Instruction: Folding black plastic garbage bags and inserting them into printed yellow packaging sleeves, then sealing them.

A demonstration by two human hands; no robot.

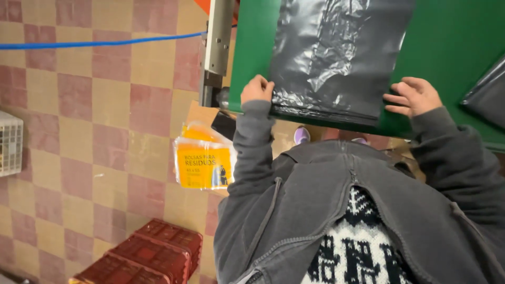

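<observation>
A stack of black plastic bags lies on a green table, its near edge flush with the table's front edge. My left hand grips the stack's near left corner at the table edge. My right hand rests with fingers spread at the stack's near right corner, touching the bags and the table. Both arms wear grey sleeves.
A yellow packet of bags sits on a cardboard box below the table to the left. Red plastic crates stand on the checkered tile floor. A metal table leg, a blue cable and a white crate are on the left. Another black bag lies at right.
</observation>
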